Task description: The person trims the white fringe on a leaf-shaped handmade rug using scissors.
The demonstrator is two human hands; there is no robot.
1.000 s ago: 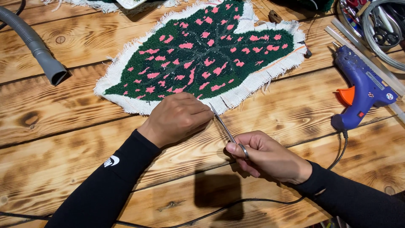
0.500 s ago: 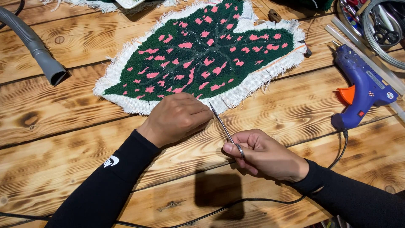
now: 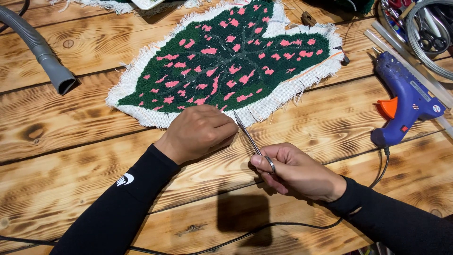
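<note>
Nothing moved: right hand [image 3: 297,172] holds scissors [image 3: 250,138] at rug [image 3: 226,61] edge.

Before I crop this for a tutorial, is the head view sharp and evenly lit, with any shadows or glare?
Head view: sharp on the scissors, both hands and the leaf rug; light is even and bright, with no glare on the wooden table; a dark blocky shadow lies on the table below the right hand; the left hand casts only a soft one.
</note>
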